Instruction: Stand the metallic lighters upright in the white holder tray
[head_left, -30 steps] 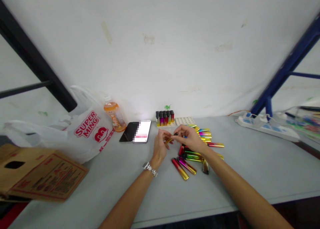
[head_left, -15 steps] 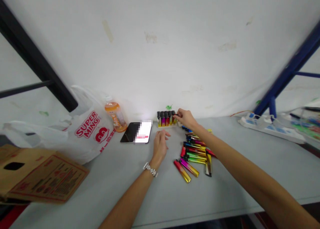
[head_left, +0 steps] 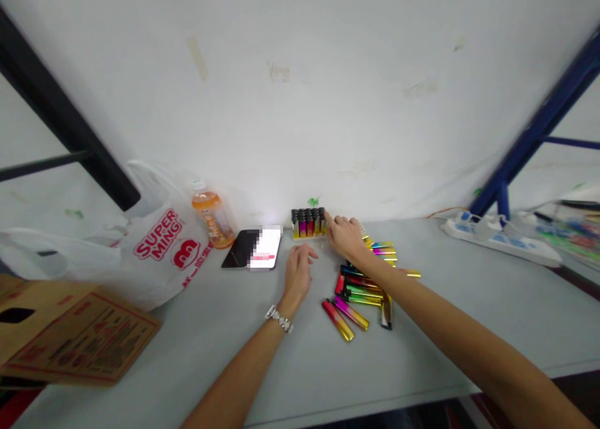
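Several lighters (head_left: 307,224) with black tops stand upright in tight rows against the wall; a holder under them is barely visible. My right hand (head_left: 345,235) is by the right end of the rows, its index finger stretched out to the last lighters and its other fingers loosely bent. I see nothing held in it. Below the rows, my left hand (head_left: 299,271) rests on the table with fingers relaxed and a little apart, holding nothing. Shiny loose lighters (head_left: 363,291) lie heaped under my right forearm, which hides part of them. Nearer me lies a red and gold lighter (head_left: 338,321).
On the left are a tablet (head_left: 241,249), an orange drink bottle (head_left: 213,219), a white plastic bag (head_left: 135,272) and a cardboard box (head_left: 89,335). A white power strip (head_left: 501,238) lies at right by a blue metal frame (head_left: 525,144). The wall (head_left: 328,104) closes the back.
My right hand has gone from a pinch over the right end of the upright lighters to an outstretched index finger beside them. My left hand stays put. The view has shifted slightly.
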### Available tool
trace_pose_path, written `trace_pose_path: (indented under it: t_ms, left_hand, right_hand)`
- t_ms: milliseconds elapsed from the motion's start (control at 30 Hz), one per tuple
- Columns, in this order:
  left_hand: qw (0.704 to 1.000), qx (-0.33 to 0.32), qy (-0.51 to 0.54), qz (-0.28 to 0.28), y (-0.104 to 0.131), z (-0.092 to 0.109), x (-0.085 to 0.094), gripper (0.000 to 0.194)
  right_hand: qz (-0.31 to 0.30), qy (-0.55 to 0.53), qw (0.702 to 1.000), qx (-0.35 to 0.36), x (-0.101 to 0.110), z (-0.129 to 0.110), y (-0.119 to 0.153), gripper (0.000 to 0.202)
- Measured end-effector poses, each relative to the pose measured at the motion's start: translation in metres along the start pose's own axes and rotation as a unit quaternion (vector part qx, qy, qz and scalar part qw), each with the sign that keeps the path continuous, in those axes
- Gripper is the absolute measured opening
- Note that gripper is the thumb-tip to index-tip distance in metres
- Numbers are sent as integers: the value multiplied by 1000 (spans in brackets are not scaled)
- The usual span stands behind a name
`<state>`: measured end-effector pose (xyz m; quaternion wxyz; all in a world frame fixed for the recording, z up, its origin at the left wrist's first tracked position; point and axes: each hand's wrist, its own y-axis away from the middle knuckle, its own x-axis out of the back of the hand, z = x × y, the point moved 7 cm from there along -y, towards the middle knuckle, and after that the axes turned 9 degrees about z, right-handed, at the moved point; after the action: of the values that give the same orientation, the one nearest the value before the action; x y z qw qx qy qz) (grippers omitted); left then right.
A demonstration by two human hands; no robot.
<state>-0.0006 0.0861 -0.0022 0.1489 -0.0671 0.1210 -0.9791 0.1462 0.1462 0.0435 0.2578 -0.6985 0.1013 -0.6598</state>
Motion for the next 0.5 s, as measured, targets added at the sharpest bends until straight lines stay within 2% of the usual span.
trace_pose_path:
  t_ms: [200, 300, 400, 500]
  left_hand:
    - [1000, -17, -2, -4, 0, 2, -2, 49]
    - [999, -32, -6, -8, 0, 4, -3, 45]
    - [999, -39, -15, -13, 0, 3, -4, 43]
    - [998, -43, -29, -21, 0, 3, -6, 41]
  right_hand:
    - [-32, -8, 999, 9, 2, 1, 7, 59]
    - [-22, -54, 998, -6, 10, 7, 14, 59]
    - [-28, -112, 993, -4, 22, 14, 25, 42]
    - [-100, -132, 986, 27, 29, 19, 42, 21]
